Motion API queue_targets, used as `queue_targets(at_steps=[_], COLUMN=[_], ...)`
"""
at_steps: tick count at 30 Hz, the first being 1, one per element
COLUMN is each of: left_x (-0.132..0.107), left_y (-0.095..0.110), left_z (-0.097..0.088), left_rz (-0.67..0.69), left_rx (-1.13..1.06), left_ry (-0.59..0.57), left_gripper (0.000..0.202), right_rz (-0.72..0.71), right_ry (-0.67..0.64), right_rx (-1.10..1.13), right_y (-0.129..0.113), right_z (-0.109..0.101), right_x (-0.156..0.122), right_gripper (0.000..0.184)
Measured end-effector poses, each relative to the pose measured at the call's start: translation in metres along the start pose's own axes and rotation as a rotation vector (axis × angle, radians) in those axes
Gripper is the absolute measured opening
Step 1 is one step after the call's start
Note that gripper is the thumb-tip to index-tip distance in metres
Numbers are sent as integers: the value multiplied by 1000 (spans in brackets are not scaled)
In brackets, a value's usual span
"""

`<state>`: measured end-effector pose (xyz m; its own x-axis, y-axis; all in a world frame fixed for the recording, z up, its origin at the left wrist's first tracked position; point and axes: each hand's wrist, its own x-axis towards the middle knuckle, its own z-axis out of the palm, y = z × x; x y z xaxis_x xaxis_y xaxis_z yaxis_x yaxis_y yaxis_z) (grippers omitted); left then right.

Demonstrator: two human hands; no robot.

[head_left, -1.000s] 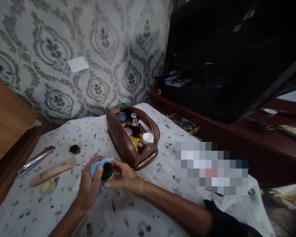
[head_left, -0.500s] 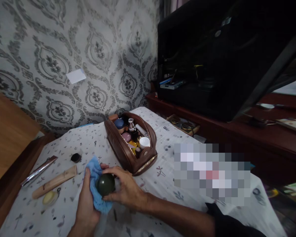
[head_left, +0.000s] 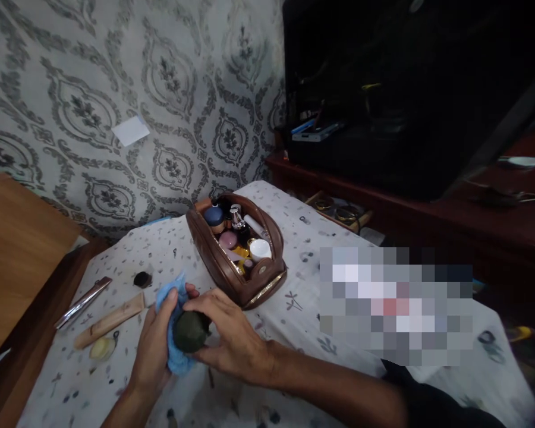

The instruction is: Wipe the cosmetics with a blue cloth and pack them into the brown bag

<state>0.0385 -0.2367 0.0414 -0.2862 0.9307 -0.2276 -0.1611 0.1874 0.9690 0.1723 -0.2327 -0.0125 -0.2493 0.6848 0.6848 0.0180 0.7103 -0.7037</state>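
Observation:
My left hand [head_left: 154, 345] is closed round a light blue cloth [head_left: 178, 356], its thumb pressing the cloth near the top. In my right hand [head_left: 236, 339] is a dark green, round, shiny jar or lid [head_left: 191, 331], gripped between thumb and fingers and held against the cloth. Which of the two it is, I cannot tell. Just beyond my hands stands an unzipped brown cosmetic bag [head_left: 218, 276] holding several jars and bottles, among them a white-topped jar [head_left: 260, 249] and a blue-lidded jar [head_left: 214, 217].
Left of my hands lie a beige tube [head_left: 111, 321], a shiny slim tube [head_left: 84, 303], a small yellowish jar [head_left: 102, 348] and a black cap [head_left: 142, 279]. A blurred-out item [head_left: 392, 306] is at right on the patterned cloth. A dark screen [head_left: 383, 107] stands behind.
The dark green object has turned in my right hand, so its face looks different and less glossy. Both hands stay together at the cloth. The view has shifted slightly.

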Motion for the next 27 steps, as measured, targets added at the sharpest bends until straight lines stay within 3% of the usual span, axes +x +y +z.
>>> queue_targets(at_steps=[3,7,9,11,14,16,20,23,27], left_x=[1,9,18,28,43,51,63,70,76], left_y=[16,54,74,89,101,103,101,95,88], left_z=[4,24,42,65,105,131,170,182,182], left_rz=[171,546,757,932,1061,991,610,411,293], left_rx=[259,662,911,1191,1641,1881,2087,2019,1894], left_ry=[-16,-229,-345,-532,-741,-863,-1105,-1067,-1094], left_gripper=[48,38,30,25,32,29,11,21,29], right_rz=[-62,-105,-143,-204,-271,-287,-287,-249,-239], right_ry=[97,182,156,117,74,69,72,38,42], right_rx=[45,85,88,83,69,64,57,53,80], right_y=[-7,-17,-21,-25,-28,-28,-28,-28,-30], right_z=[-8,-19,-24,-26,-28,-29,-31,-34,-37], right_x=[3,2,-1,-3,-6,-7,-8,-10,-10], right_gripper=[44,52,53,51,45,43,42,41,41])
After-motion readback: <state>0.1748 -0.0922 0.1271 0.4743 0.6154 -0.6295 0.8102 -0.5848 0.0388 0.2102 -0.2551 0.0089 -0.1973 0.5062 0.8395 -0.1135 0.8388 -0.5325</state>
